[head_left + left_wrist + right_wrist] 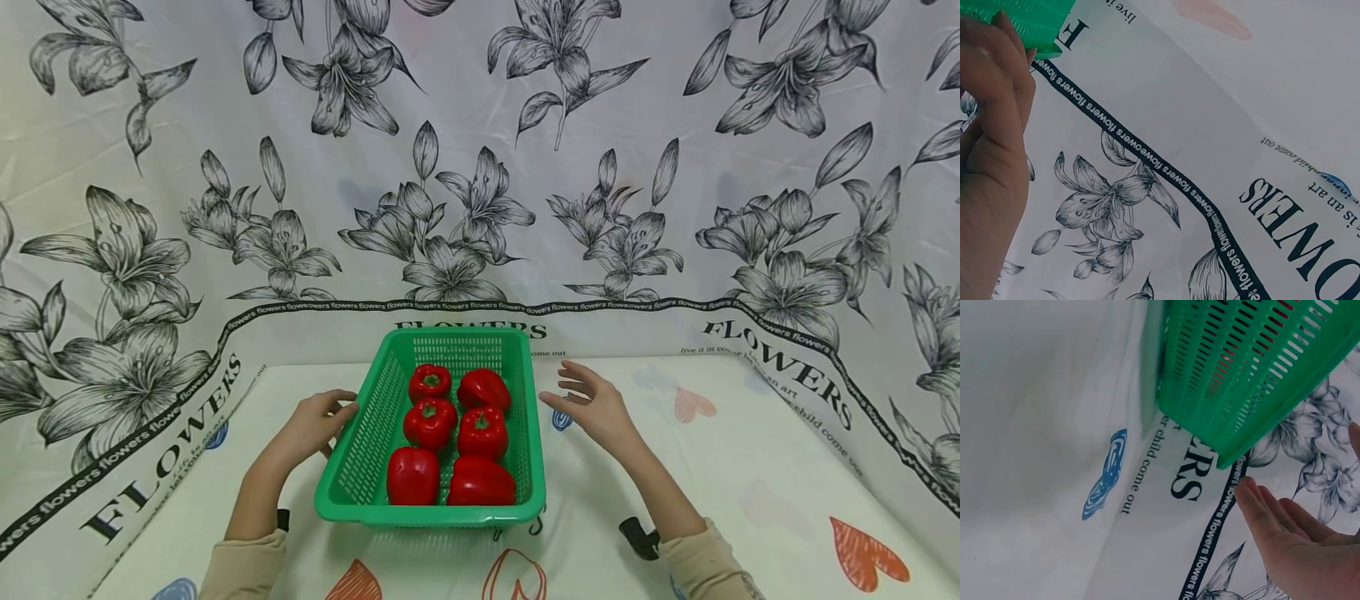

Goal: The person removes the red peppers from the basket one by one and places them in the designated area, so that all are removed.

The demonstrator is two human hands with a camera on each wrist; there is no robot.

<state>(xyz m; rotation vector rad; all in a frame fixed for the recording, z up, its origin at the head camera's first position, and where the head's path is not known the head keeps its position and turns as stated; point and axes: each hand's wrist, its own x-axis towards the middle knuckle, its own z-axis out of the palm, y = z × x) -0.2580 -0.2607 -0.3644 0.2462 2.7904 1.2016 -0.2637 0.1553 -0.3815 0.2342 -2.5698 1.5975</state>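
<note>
A green plastic basket (429, 515) with slotted walls stands on the table and holds several red bell peppers (482, 432) in two rough columns. Beside its left rim is my left hand (313, 423), fingers loosely bent and fingertips right at the rim. In the left wrist view those fingers (1013, 81) overlap a corner of the basket (1035, 28). My right hand (596, 408) hovers off the basket's right side, fingers spread and nothing in them. The right wrist view shows this hand (1310, 550) apart from the slotted wall (1235, 369).
A white cloth with red and blue hearts (868, 552) covers the table. Behind it hangs a flower-printed curtain (480, 108) with a black lettered band, which also runs along both sides. Dark wrist straps (639, 537) sit near both sleeves.
</note>
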